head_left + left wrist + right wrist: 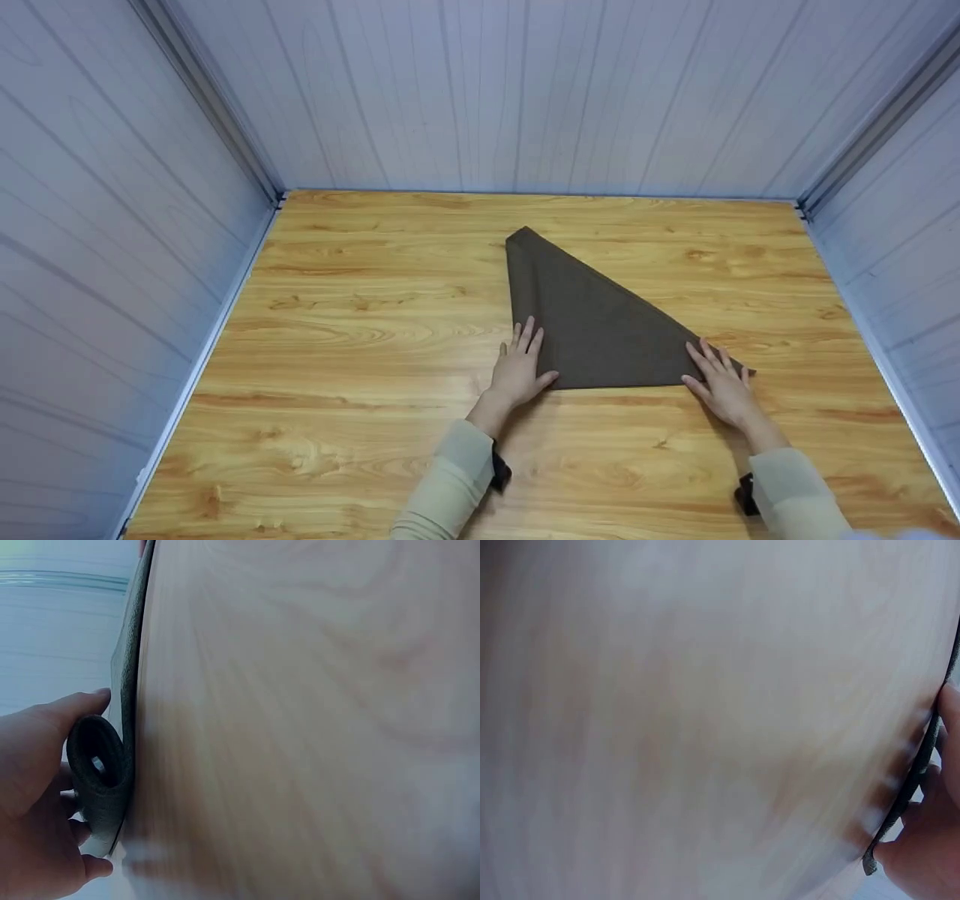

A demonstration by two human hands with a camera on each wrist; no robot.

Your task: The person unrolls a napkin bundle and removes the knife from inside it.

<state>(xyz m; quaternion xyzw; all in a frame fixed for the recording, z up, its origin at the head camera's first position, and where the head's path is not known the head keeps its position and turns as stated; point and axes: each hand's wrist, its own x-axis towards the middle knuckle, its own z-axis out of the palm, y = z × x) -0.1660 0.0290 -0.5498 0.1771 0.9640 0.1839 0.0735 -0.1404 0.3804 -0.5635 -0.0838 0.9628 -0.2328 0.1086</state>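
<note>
A dark grey-brown cloth (607, 322), folded into a triangle, lies flat on the wooden table. My left hand (517, 371) rests on its lower left corner with fingers spread. In the left wrist view, the cloth's edge (103, 799) forms a hollow roll beside that hand (34, 795), thumb to one side and fingers to the other. Over the lower right corner, my right hand (726, 386) lies with its fingers spread and extended. The right wrist view catches the cloth (915, 772) edge-on as a thin dark strip, with the right hand (930, 832) on top.
The wood-grain tabletop (360, 322) surrounds the cloth. Pale panelled walls stand at the back (480, 97), left (97, 262) and right (900, 247). Each wrist carries a small black device, one by the left sleeve (501, 469) and one by the right (746, 495).
</note>
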